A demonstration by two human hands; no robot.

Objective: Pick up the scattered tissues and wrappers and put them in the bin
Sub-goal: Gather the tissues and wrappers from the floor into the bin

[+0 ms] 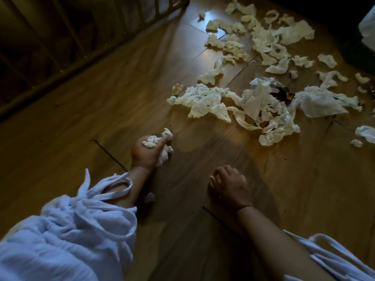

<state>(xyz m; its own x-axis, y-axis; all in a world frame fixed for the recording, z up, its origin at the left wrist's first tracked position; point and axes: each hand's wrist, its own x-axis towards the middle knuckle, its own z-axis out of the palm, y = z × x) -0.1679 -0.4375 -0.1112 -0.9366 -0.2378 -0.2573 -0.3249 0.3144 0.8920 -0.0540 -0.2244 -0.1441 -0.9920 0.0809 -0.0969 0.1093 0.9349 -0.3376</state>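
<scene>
My left hand [145, 152] grips a wad of crumpled white tissues [160, 141] just above the wooden floor. My right hand [228, 184] hovers low over the floor with fingers loosely curled and nothing in it. Many white tissues lie scattered ahead, a large heap [205, 100] in the middle and more [263, 35] farther off. A dark shiny wrapper [281, 93] sits among the tissues at the right. One small scrap [149, 197] lies beside my left forearm. No bin is in view.
A slatted wooden rail [85, 37] runs along the upper left. A dark object [357, 51] stands at the upper right with something white [368, 25] above it. My loose white sleeves [81, 230] hang near the floor. Bare wooden floor [91, 110] lies left of the tissues.
</scene>
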